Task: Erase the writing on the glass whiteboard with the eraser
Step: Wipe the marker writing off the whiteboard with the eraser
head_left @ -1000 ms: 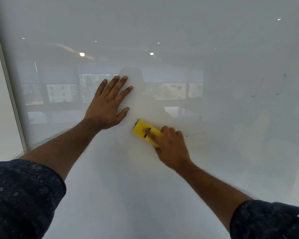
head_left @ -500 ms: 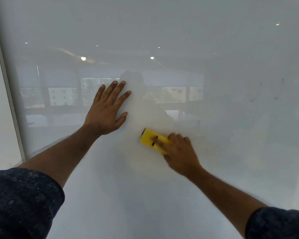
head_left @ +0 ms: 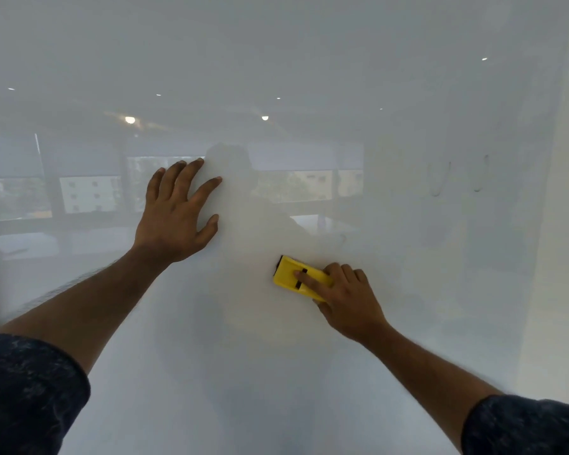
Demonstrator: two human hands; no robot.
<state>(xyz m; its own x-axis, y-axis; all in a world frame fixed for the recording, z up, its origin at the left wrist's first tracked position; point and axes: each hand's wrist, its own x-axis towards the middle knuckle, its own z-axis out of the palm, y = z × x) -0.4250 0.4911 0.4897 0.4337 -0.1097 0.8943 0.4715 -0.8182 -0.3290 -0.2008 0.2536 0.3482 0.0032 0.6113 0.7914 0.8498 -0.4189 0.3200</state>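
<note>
Now the small yellow rectangular plastic eraser (head_left: 296, 278) lies pressed against the glossy white glass whiteboard (head_left: 309, 60) near its middle, further toward the right edge than half a second ago. The right hand (head_left: 345, 300) grasps it, index finger stretched along its back across a black slot, the others curled round its end. The left hand (head_left: 174, 211) rests flat on the glass with fingers spread, holding nothing, unmoved. Faint grey looping strokes (head_left: 457, 177) remain toward the right edge, unreadable. No brand is visible.
</note>
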